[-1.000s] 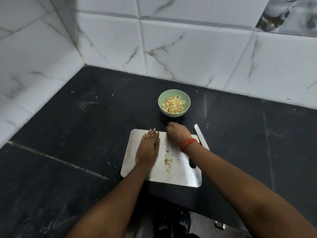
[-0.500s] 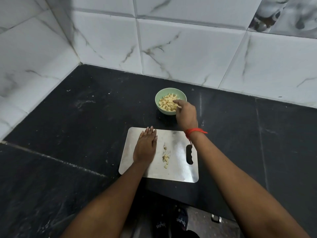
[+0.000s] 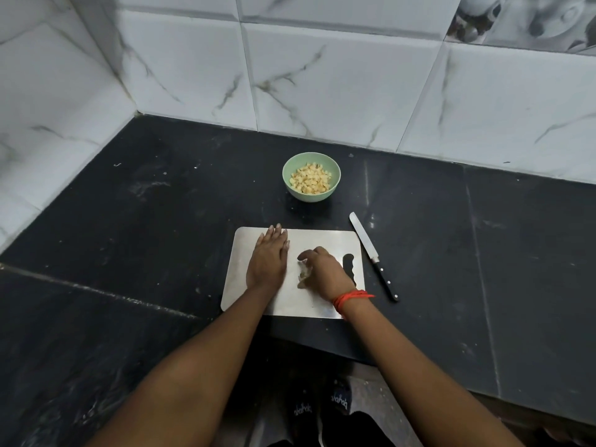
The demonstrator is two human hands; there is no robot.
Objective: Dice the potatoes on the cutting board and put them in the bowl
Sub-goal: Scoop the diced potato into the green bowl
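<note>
A steel cutting board [image 3: 245, 285] lies on the black counter. My left hand [image 3: 269, 259] rests flat on its left half, fingers straight. My right hand [image 3: 324, 272], with a red thread at the wrist, curls its fingers around a small heap of diced potato [image 3: 303, 275] in the board's middle; the pieces are partly hidden under the fingers. Behind the board stands a green bowl [image 3: 335, 181] filled with diced potato [image 3: 310, 182].
A knife [image 3: 374, 256] with a black handle lies on the black counter [image 3: 161, 221] just right of the board, blade pointing away. White marbled tile walls [image 3: 322, 75] close the back and left. The counter's front edge is near my body.
My right hand has come back from the bowl, where it dropped pieces, to the heap on the board. My left hand has stayed flat on the board.
</note>
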